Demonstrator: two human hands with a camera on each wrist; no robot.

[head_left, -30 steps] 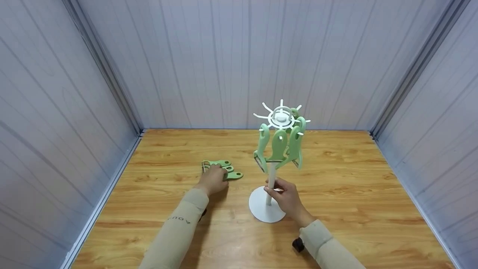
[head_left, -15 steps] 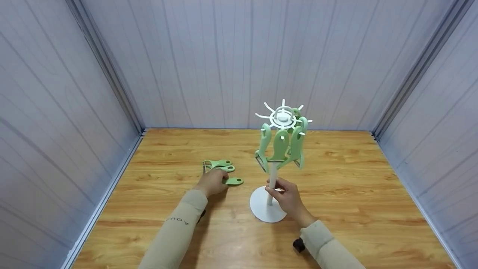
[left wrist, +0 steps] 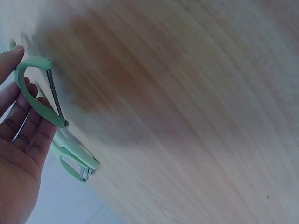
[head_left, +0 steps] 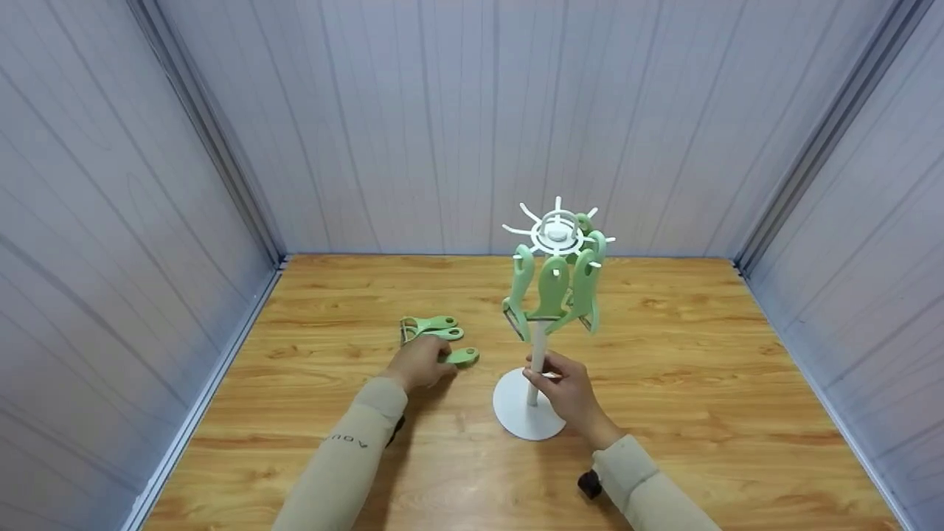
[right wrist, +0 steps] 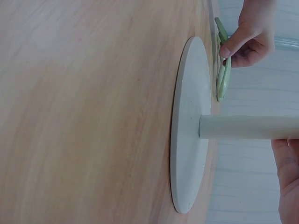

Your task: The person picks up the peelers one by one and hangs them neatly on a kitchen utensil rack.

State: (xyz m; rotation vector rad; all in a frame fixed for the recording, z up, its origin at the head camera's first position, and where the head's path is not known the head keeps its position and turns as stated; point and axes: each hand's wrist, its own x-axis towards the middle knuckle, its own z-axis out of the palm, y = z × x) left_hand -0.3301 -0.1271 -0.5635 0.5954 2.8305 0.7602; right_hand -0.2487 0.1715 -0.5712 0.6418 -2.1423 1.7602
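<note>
My left hand [head_left: 419, 361] pinches a green peeler [head_left: 463, 357] between thumb and fingers, low over the table. In the left wrist view the blade end of this peeler [left wrist: 41, 95] points out past the fingers. Two more green peelers [head_left: 436, 323] lie just beyond the hand, partly covered by it. My right hand [head_left: 568, 391] grips the white post [head_left: 539, 346] of a rack with a round base [head_left: 509, 405]. From the hooks at its top [head_left: 558, 233] hang several green peelers [head_left: 553, 287]; the left and back hooks are bare.
The wooden table [head_left: 700, 383] is bounded by pale panel walls [head_left: 457, 125] at the back and both sides. The rack stands upright right of the loose peelers, its hooks spreading outward above the table.
My left hand has drawn the nearest peeler toward me, apart from the other two, and its handle end now tilts up. The right hand stays on the post.
</note>
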